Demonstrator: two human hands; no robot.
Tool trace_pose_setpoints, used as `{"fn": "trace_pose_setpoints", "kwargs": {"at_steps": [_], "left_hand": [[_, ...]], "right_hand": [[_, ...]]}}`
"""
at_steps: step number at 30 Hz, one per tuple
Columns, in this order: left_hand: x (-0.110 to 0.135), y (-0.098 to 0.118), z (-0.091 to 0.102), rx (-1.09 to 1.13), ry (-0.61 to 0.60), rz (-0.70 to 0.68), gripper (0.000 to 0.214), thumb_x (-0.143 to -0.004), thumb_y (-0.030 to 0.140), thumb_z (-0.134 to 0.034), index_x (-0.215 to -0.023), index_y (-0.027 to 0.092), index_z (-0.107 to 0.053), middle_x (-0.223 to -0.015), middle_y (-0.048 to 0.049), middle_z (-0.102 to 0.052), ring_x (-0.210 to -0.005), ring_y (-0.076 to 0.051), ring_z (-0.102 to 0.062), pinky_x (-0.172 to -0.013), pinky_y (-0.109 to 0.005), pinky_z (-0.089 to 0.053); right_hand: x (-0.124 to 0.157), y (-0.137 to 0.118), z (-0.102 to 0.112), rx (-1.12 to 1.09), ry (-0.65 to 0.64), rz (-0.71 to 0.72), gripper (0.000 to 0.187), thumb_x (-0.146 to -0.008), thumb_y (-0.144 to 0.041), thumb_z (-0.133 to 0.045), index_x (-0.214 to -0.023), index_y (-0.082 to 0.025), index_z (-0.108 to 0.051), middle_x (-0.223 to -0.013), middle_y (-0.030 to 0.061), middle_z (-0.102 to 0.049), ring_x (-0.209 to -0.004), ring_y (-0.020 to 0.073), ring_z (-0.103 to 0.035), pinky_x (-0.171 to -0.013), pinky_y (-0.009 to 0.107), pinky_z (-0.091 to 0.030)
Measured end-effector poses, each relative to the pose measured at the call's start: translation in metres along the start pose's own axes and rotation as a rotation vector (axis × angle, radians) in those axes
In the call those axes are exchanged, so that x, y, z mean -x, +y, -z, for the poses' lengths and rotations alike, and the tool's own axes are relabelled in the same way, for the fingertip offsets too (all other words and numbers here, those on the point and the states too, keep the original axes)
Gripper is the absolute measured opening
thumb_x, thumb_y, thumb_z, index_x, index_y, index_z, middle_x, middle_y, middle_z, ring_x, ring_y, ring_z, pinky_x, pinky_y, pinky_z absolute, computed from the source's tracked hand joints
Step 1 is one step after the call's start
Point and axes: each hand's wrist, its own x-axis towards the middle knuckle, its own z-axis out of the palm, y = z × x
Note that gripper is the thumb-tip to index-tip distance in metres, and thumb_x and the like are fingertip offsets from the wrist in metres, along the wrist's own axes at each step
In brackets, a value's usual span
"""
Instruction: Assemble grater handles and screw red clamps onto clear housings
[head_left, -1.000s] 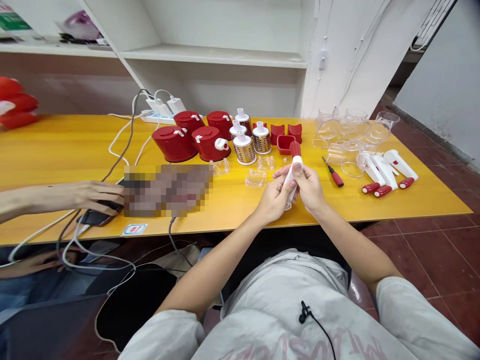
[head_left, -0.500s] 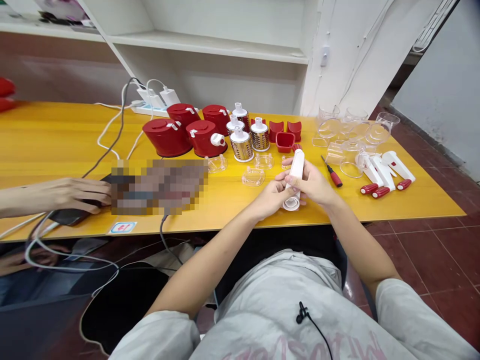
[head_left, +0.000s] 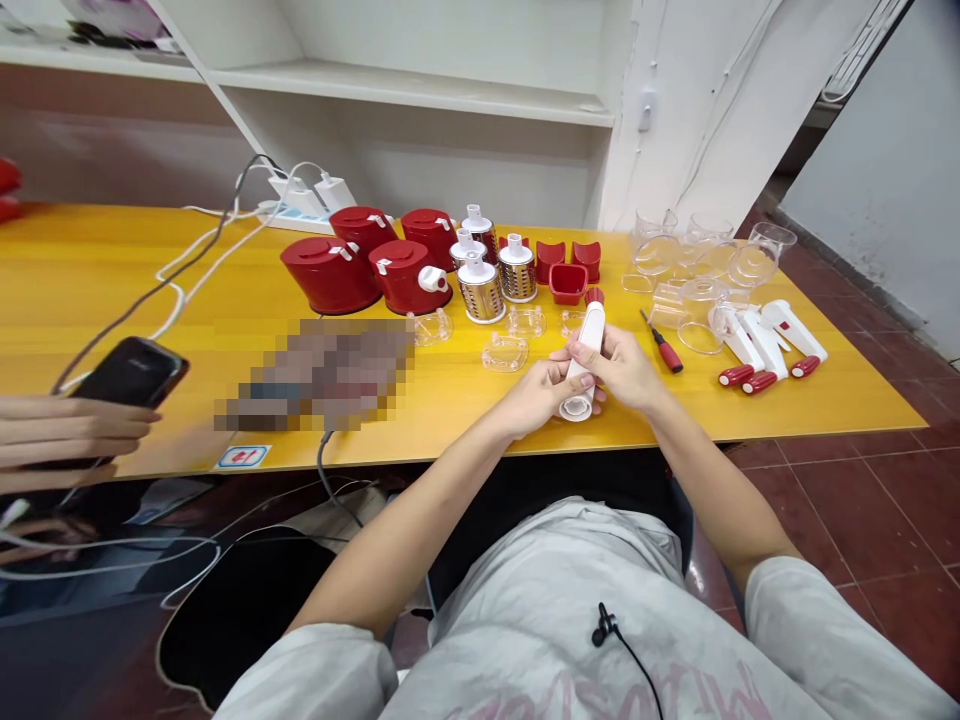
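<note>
Both hands hold one white crank handle (head_left: 591,328) over the table's front edge. Its red knob points away from me, and its wide hollow end faces my body. My left hand (head_left: 541,395) is closed around the lower part. My right hand (head_left: 624,368) grips it from the other side, thumb lying on top. Just behind stand a clear plastic frame (head_left: 504,352) and a red square cup (head_left: 568,284). A red-and-black screwdriver (head_left: 666,350) lies right of my right hand.
Red housings (head_left: 330,275) and metal grating drums (head_left: 481,290) stand at the back. More crank handles (head_left: 765,350) and clear plastic parts (head_left: 701,290) lie at right. At left, another person's hand (head_left: 67,430) holds a black device (head_left: 139,372) with cables. A blurred patch covers things beside it.
The other person's hand has lifted the black device and moved it left, its cables shifting along. My hands keep hold of the crank handle, with its hollow end slightly further left.
</note>
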Motion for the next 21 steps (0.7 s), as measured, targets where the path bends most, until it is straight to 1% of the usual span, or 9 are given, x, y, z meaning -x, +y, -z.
{"fn": "trace_pose_setpoints", "kwargs": {"at_steps": [3, 6, 11, 14, 17, 19, 21], "left_hand": [[0.002, 0.0, -0.002, -0.017, -0.011, 0.002, 0.069, -0.078, 0.072, -0.102, -0.095, 0.009, -0.081, -0.097, -0.0163, -0.087, -0.084, -0.023, -0.085, -0.079, -0.029, -0.067], [0.003, 0.001, -0.003, -0.044, -0.019, -0.004, 0.065, -0.081, 0.07, -0.101, -0.096, 0.009, -0.082, -0.095, -0.0149, -0.086, -0.085, -0.023, -0.084, -0.078, -0.027, -0.066], [0.003, 0.002, -0.004, -0.071, -0.021, -0.029, 0.062, -0.082, 0.068, -0.101, -0.096, 0.01, -0.083, -0.093, -0.0135, -0.086, -0.085, -0.021, -0.081, -0.079, -0.026, -0.063], [0.004, 0.002, -0.007, -0.076, -0.021, -0.032, 0.065, -0.082, 0.072, -0.1, -0.095, 0.01, -0.083, -0.096, -0.0148, -0.086, -0.084, -0.021, -0.081, -0.077, -0.026, -0.064], [0.007, 0.002, -0.011, -0.053, -0.026, -0.006, 0.072, -0.081, 0.077, -0.099, -0.102, 0.011, -0.08, -0.097, -0.015, -0.087, -0.079, -0.022, -0.084, -0.076, -0.03, -0.067], [0.01, 0.002, -0.011, -0.033, -0.028, 0.018, 0.077, -0.082, 0.081, -0.095, -0.109, 0.011, -0.078, -0.09, -0.013, -0.086, -0.069, -0.021, -0.082, -0.067, -0.027, -0.065], [0.013, 0.004, -0.008, -0.008, -0.028, 0.037, 0.082, -0.086, 0.088, -0.087, -0.113, 0.011, -0.077, -0.08, -0.0102, -0.083, -0.057, -0.018, -0.076, -0.053, -0.023, -0.057]], "right_hand": [[0.002, -0.004, -0.002, 0.012, 0.039, -0.027, 0.065, -0.103, -0.066, -0.061, -0.125, -0.005, -0.066, -0.097, 0.0025, -0.066, -0.089, -0.0063, -0.057, -0.082, 0.006, -0.056], [0.004, -0.006, -0.005, 0.01, 0.073, -0.048, 0.07, -0.103, -0.072, -0.056, -0.12, -0.004, -0.067, -0.091, 0.002, -0.065, -0.085, -0.0064, -0.056, -0.08, 0.006, -0.055], [0.001, -0.003, -0.011, -0.007, 0.14, -0.052, 0.079, -0.102, -0.08, -0.049, -0.116, -0.005, -0.068, -0.085, 0.0013, -0.064, -0.078, -0.0071, -0.053, -0.076, 0.006, -0.052], [-0.006, 0.001, -0.008, -0.007, 0.169, -0.065, 0.085, -0.101, -0.085, -0.043, -0.115, -0.005, -0.069, -0.084, 0.0019, -0.065, -0.077, -0.0065, -0.054, -0.077, 0.007, -0.053], [-0.011, 0.001, 0.006, 0.022, 0.178, -0.088, 0.088, -0.101, -0.087, -0.039, -0.113, -0.006, -0.07, -0.085, 0.0035, -0.067, -0.082, -0.0052, -0.059, -0.084, 0.01, -0.058], [-0.008, -0.005, 0.022, 0.065, 0.189, -0.076, 0.087, -0.101, -0.086, -0.04, -0.112, -0.006, -0.071, -0.087, 0.0043, -0.068, -0.087, -0.0045, -0.061, -0.09, 0.011, -0.061], [-0.001, -0.014, 0.041, 0.126, 0.223, -0.025, 0.084, -0.101, -0.085, -0.043, -0.113, -0.006, -0.071, -0.09, 0.0051, -0.069, -0.091, -0.0037, -0.063, -0.094, 0.013, -0.063]]}}
